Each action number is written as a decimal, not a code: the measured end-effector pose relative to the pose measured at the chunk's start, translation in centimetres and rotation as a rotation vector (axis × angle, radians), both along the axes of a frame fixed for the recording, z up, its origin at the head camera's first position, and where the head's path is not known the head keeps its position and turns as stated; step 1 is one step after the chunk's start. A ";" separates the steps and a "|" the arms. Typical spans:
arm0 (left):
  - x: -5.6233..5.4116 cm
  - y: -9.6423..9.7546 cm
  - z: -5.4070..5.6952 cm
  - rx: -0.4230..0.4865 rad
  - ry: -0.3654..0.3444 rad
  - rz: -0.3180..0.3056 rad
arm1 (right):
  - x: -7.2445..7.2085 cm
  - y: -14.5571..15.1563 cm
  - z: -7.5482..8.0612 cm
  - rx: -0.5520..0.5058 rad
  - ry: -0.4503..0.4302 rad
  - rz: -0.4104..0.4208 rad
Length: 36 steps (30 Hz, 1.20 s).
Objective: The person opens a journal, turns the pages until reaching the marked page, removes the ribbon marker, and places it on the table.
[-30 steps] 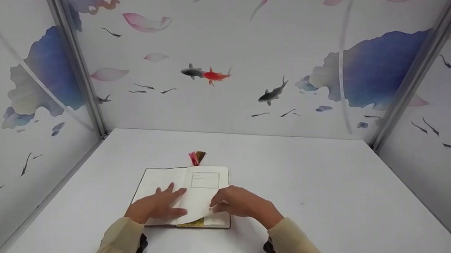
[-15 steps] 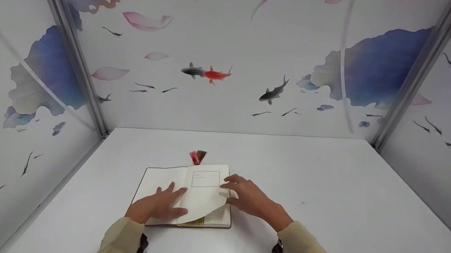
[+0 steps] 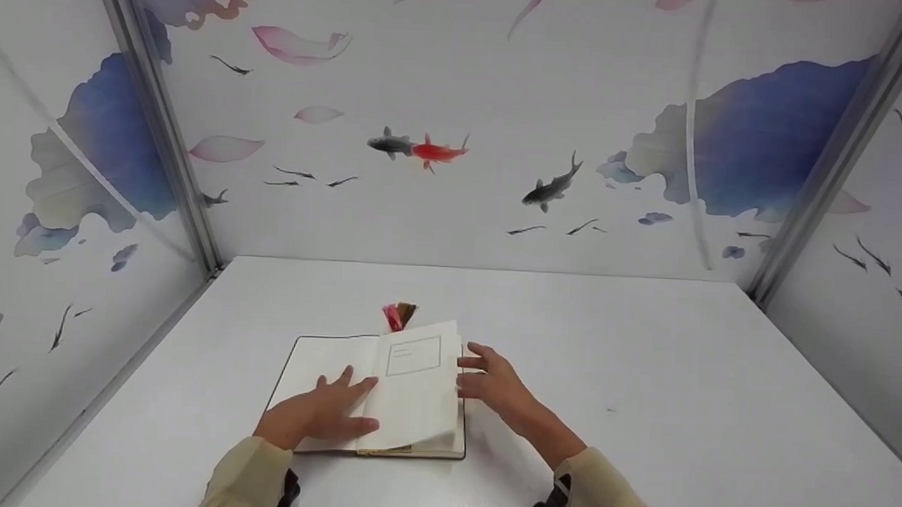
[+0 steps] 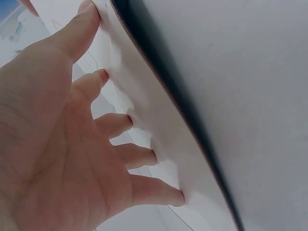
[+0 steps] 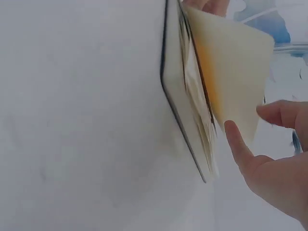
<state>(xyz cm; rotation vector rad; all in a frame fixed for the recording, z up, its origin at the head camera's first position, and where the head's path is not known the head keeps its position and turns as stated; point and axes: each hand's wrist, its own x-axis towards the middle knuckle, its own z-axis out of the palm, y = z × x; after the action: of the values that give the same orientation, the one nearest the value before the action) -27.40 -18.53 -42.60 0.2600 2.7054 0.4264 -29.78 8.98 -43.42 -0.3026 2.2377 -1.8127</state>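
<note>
A dark-edged notebook [image 3: 327, 354] lies open on the white table. My left hand [image 3: 318, 414] rests on its left page with fingers spread; the left wrist view shows the fingertips [image 4: 175, 196] pressing into the paper. A right-hand page [image 3: 412, 402], printed with a small lined box, is lifted at its outer side. My right hand [image 3: 503, 383] is at that page's free edge, fingers extended. In the right wrist view, thumb and fingers stand apart beside the raised page [image 5: 240, 67], which shows a yellowish underside above the page stack [image 5: 195, 96].
A red and brown tassel [image 3: 399, 315] sticks out past the notebook's top edge. White table [image 3: 605, 349] surface stretches around the notebook. Printed panels with fish, petals and blue leaves wall in the back and both sides, with metal posts [image 3: 163, 123] at the corners.
My right hand has moved from the page's lower part up to its right edge, its bent fingers straightening. The page has risen and tilted up more. My left hand has stayed in place.
</note>
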 end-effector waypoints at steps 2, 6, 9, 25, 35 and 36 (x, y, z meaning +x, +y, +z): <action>0.0 0.0 0.0 0.002 -0.002 0.003 | -0.1 0.0 0.1 -0.058 -0.061 -0.019; 0.1 0.0 -0.1 -0.002 0.007 0.007 | -0.3 -0.2 0.2 -0.084 -0.120 -0.043; 0.2 0.0 -0.1 -0.008 0.013 0.010 | -0.4 -0.4 0.1 -0.062 -0.130 -0.047; 1.5 -2.3 0.2 0.078 0.006 -0.003 | -0.5 -1.4 1.0 -0.079 -0.069 -0.051; 2.2 -5.2 0.8 0.208 0.009 -0.018 | -0.4 -2.8 2.5 -0.124 0.002 0.122; 2.2 -5.6 0.9 0.225 0.017 -0.006 | -0.4 -3.0 2.6 -0.099 0.019 0.135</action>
<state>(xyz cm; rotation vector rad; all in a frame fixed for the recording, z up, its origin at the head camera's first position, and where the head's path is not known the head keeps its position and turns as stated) -25.17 -24.08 -41.71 0.3352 2.6724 0.7311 -30.19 5.95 -40.81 -0.4790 2.0880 -1.8596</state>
